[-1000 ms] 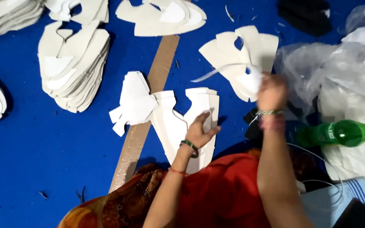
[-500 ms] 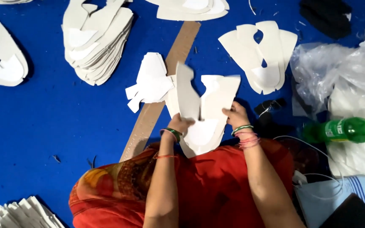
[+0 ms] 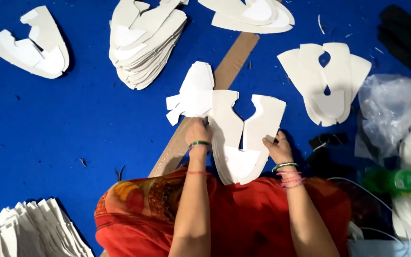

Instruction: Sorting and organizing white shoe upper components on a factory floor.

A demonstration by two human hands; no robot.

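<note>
Stacking looks like the step in hand: left hand (image 3: 198, 135) and right hand (image 3: 276, 148) each close on a side edge of the stack of white V-notched cut pieces (image 3: 243, 138), lying on the blue floor covering (image 3: 86, 123) over the cardboard strip (image 3: 224, 81). Squaring the edges needs even pressure.

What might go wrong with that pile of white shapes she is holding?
The stack of white cutouts is pinched only at its edges by the left hand and right hand, so sheets might slide out of line. It also overlaps the loose white piece on the cardboard strip, which could get nudged.
</note>
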